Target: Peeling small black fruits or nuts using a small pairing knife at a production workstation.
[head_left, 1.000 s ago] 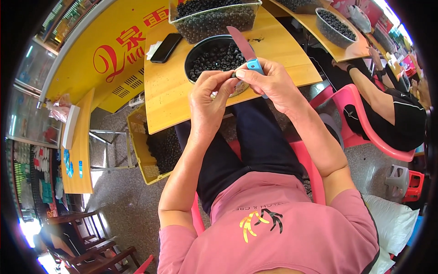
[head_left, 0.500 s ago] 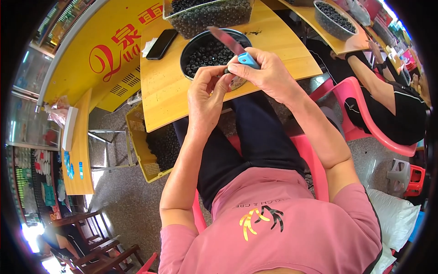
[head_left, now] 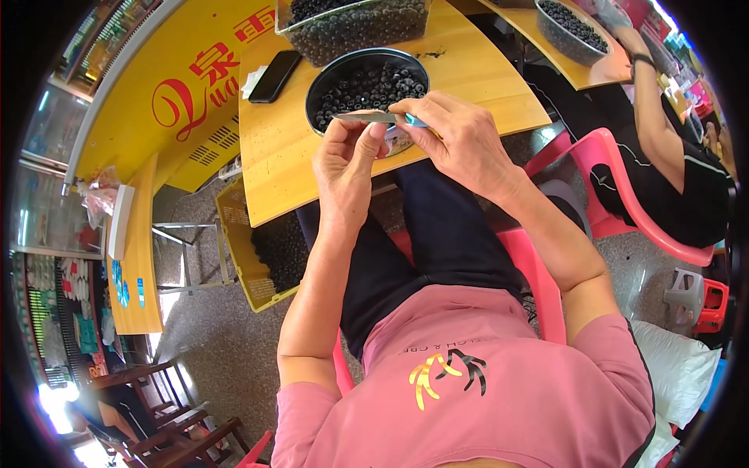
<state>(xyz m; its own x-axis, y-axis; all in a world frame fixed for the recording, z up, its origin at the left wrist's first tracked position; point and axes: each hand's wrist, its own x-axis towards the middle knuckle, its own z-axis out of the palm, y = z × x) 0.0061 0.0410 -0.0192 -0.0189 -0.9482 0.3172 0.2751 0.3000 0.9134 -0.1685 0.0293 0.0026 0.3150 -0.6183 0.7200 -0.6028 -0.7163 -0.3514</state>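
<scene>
My right hand point(head_left: 464, 136) grips a small knife by its blue handle point(head_left: 415, 121). The narrow metal blade point(head_left: 365, 117) points left and lies level across the fingertips of my left hand point(head_left: 347, 164). Thumb and fingers of that hand are pinched together; whatever sits between them is hidden. Both hands are held up at the near edge of the wooden table point(head_left: 281, 175). Just beyond them stands a round dark bowl point(head_left: 310, 100), partly filled with small, round, black fruits point(head_left: 374, 84).
Behind the bowl is a clear plastic tub point(head_left: 359, 35) of similar fruits, with a black phone point(head_left: 275, 76) to its left. A yellow crate point(head_left: 238, 242) of dark fruits sits on the floor at left. At right, another person's arm point(head_left: 655, 117) reaches over a neighbouring table beside a pink chair point(head_left: 616, 179).
The knife has swung down from pointing up and away to lying level over my left fingertips. My left hand has shifted slightly left. The other person's arm has reached farther forward.
</scene>
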